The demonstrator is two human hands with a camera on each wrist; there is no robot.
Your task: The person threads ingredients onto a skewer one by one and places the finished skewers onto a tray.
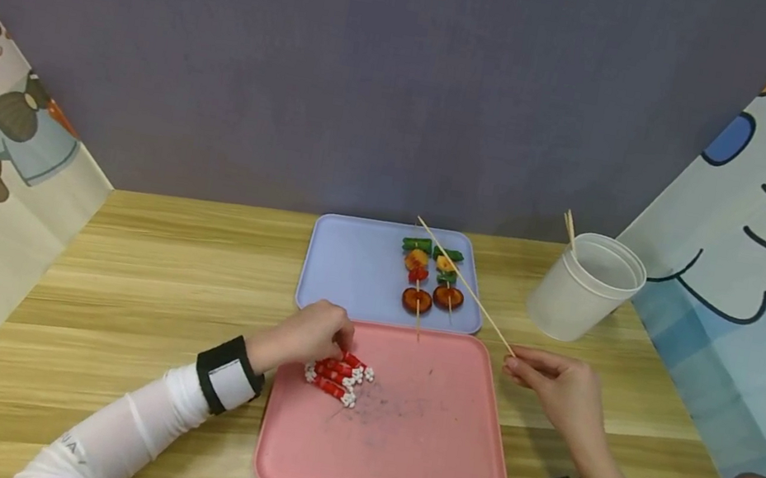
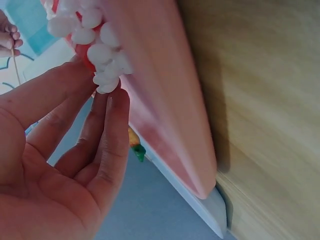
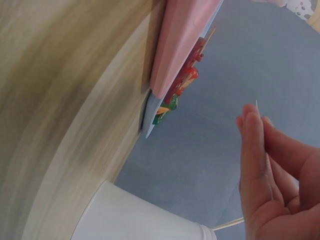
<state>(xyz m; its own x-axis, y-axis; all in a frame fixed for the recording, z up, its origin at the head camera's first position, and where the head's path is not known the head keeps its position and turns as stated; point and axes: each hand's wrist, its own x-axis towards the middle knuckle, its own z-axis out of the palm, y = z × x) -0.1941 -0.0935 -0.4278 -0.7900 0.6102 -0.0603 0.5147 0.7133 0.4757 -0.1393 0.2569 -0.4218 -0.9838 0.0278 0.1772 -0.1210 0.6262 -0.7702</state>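
Observation:
My right hand pinches a long thin bamboo skewer near one end, between thumb and fingers. The skewer slants up and left over the blue tray. At the upper left of the pink tray, my left hand pinches one of several red toy food pieces with white knobbed ends. In the left wrist view the fingertips meet at the white knobs; the thumb side is partly hidden. The right wrist view shows only a short tip of the skewer beyond the fingers.
Behind the pink tray, a blue tray bears two loaded skewers with green, orange, red and brown pieces. A white tub at the right holds a few bare sticks. A grey wall rises behind the wooden table.

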